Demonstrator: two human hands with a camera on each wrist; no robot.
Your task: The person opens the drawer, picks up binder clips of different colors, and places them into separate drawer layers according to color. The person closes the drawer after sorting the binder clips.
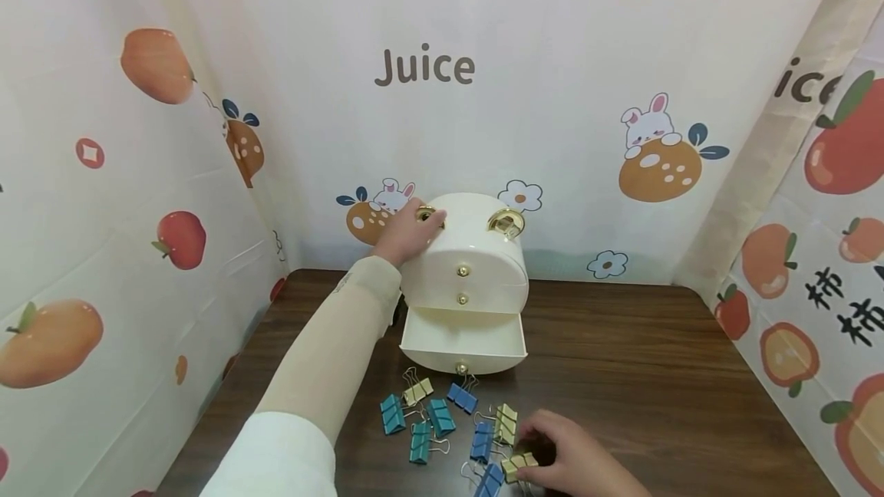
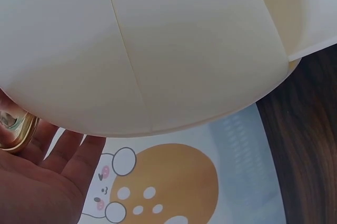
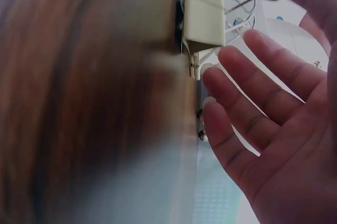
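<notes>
A small white drawer cabinet with gold ear-like rings and small gold knobs stands at the back of the table. Its lowest drawer is pulled out. My left hand holds the cabinet at its upper left, thumb over the left gold ring, fingers reaching behind the back edge in the left wrist view. At the front, my right hand is around a yellow binder clip, its fingers loosely bent. In the right wrist view the fingertips are right beside this clip.
Several more binder clips lie before the drawer: teal, blue and yellow, wire handles sticking out. The dark wooden table is bordered by a printed cloth at the back and both sides.
</notes>
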